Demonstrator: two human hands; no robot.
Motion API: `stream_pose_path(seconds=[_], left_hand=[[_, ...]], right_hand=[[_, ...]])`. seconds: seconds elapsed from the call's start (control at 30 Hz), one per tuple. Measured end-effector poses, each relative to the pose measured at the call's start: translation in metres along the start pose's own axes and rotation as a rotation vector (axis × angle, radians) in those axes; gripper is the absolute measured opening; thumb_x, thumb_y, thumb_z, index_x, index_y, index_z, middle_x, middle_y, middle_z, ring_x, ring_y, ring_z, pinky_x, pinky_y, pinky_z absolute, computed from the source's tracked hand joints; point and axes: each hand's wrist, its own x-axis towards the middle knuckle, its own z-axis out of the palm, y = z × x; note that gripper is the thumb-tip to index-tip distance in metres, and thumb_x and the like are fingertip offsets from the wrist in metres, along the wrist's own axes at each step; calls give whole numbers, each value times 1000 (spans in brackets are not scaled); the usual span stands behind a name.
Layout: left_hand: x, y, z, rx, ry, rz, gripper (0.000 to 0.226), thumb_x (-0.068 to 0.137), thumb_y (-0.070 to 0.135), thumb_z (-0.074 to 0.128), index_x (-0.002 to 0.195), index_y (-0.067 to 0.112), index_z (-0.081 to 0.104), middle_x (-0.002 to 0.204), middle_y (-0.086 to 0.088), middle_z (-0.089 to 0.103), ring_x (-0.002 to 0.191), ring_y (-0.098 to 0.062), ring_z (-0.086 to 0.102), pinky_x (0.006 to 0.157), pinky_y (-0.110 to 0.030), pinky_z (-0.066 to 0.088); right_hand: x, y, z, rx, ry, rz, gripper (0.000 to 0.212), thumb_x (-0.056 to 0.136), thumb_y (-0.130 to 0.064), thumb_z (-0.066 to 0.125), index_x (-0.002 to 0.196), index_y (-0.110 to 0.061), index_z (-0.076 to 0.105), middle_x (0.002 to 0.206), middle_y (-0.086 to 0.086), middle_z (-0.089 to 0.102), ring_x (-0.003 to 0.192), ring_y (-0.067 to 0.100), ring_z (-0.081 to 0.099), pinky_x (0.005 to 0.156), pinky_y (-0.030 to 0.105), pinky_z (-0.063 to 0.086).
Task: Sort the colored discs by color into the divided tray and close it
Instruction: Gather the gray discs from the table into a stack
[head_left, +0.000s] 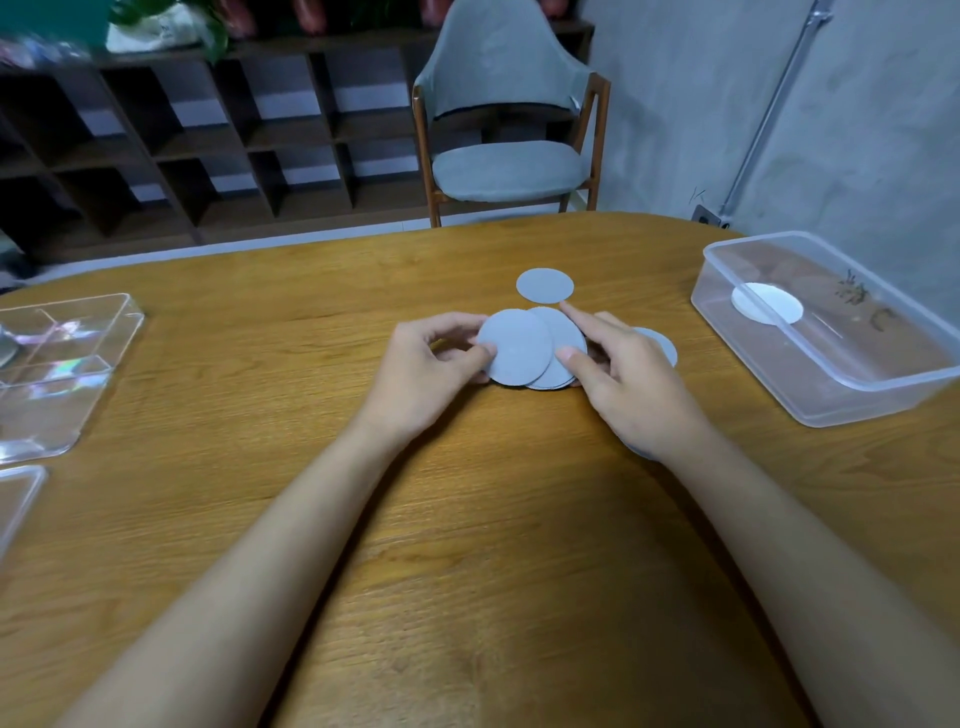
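Note:
A small stack of pale grey-blue discs (519, 345) lies at the table's middle. My left hand (431, 366) pinches the left edge of the top disc between thumb and fingers. My right hand (623, 379) rests its thumb on the stack's right edge, index finger pointing up toward a single grey-blue disc (544, 285) lying just beyond. Another grey-blue disc (662, 345) shows partly behind my right hand. The clear divided tray (78, 358) sits at the far left edge. Its clear lid (15, 499) lies below it.
A translucent plastic box (841, 384) stands at the right with a white disc (766, 304) inside. The wooden table (467, 545) has a rounded far edge. Beyond it stand a grey chair (506, 166) and dark shelves.

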Motion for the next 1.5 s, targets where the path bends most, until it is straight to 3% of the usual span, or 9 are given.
stream_pose_path(seconds=[0.27, 0.47, 0.63, 0.77, 0.87, 1.07, 1.2, 1.37, 1.5], left_hand=[[2, -9, 7, 26, -21, 42, 38, 91, 4, 77, 128, 13, 73, 119, 5, 78, 110, -8, 74, 104, -31, 56], [-3, -11, 8, 112, 49, 79, 50, 85, 10, 83, 133, 19, 72, 109, 7, 80, 96, -4, 76, 95, -31, 61], [-15, -6, 9, 176, 42, 181, 48, 84, 6, 83, 129, 20, 73, 103, 9, 75, 98, -4, 72, 82, -20, 62], [-18, -3, 16, 225, 47, 206, 50, 87, 9, 83, 135, 16, 69, 118, 5, 76, 104, 1, 72, 86, -17, 61], [-21, 4, 27, 333, 92, 273, 54, 90, 12, 80, 142, 12, 64, 129, 1, 73, 109, 4, 67, 89, -4, 51], [-2, 11, 33, 383, 4, 339, 43, 94, 35, 75, 134, 19, 71, 125, 8, 75, 114, 1, 69, 105, -24, 52], [39, 0, 42, 661, -41, 322, 48, 100, 31, 65, 146, 17, 58, 149, 0, 59, 141, -17, 51, 115, -17, 25], [87, -6, 59, 826, -155, 167, 71, 102, 45, 61, 162, 20, 33, 172, -7, 22, 160, -25, 20, 128, -45, 20], [106, 0, 64, 917, -171, 174, 58, 99, 53, 62, 148, 21, 56, 149, -7, 60, 138, -32, 52, 114, -46, 43]], right_hand=[[0, -3, 2, 53, -35, -48, 50, 109, -22, 47, 158, -24, 37, 107, -8, 55, 84, 7, 71, 75, 5, 45], [-2, -7, 2, 59, -61, 4, 50, 111, -27, 40, 160, -28, 32, 115, -17, 53, 85, 1, 70, 83, 6, 42], [-12, -13, -6, 70, -84, 48, 57, 102, -35, 59, 155, -34, 38, 135, -19, 54, 94, -3, 70, 83, 7, 48], [-15, -19, 0, -57, -22, 7, 44, 104, -30, 57, 147, -27, 47, 120, -14, 60, 98, 3, 63, 87, 22, 47], [-14, -19, 1, -106, 7, 2, 33, 105, -27, 54, 137, -21, 53, 103, -12, 61, 89, 3, 56, 76, 16, 40], [-12, 3, -43, 11, 49, 77, 25, 101, -28, 58, 125, -26, 61, 106, -6, 72, 82, 13, 74, 90, 49, 57], [-27, 26, -64, 11, 90, 151, 23, 104, -24, 56, 127, -26, 60, 107, -9, 69, 77, 6, 73, 90, 48, 58], [-44, 35, -71, -35, 131, 174, 24, 104, -28, 56, 128, -29, 58, 107, -15, 68, 84, 4, 70, 88, 45, 58], [-58, 39, -72, -57, 157, 146, 25, 104, -30, 56, 129, -30, 57, 107, -11, 68, 95, 13, 68, 87, 49, 57]])
